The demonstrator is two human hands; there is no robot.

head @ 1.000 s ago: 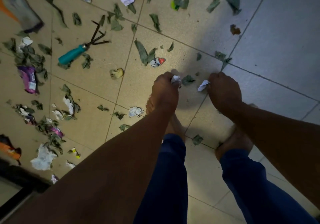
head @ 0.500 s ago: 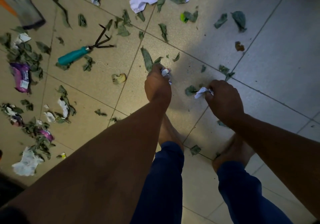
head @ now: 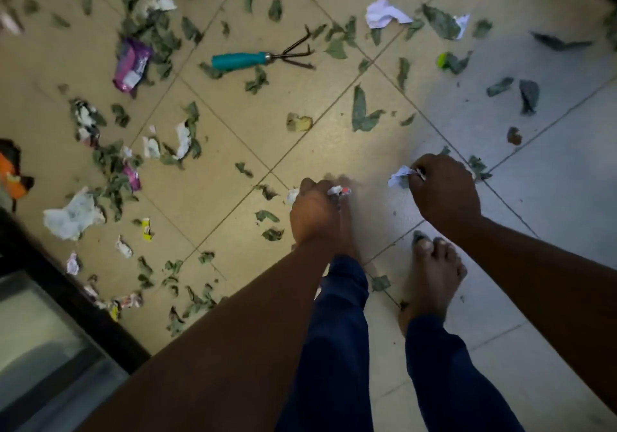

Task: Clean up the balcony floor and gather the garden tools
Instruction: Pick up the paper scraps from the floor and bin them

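Nearest are two bare feet on the tile floor [head: 551,231], with dark blue trouser legs [head: 337,348] above them. Just ahead, the left hand [head: 315,213] is curled tight round crumpled scraps [head: 340,192] (white with a touch of red), which poke out past its knuckles. The right hand [head: 445,189] is likewise closed, pinching a white paper bit [head: 399,178] that sticks out to its left. Both hands hang low over the floor, a little apart.

Leaves [head: 362,114] and torn paper lie scattered all round, thickest to the left, where a white wad [head: 71,214] sits near a dark door frame [head: 66,298]. Farther out, well beyond the left hand and to its left, the rake [head: 260,57] lies flat, teal handle pointing left, prongs right. A purple wrapper [head: 130,64] lies left of it, and a white paper ball [head: 384,14] farther right.
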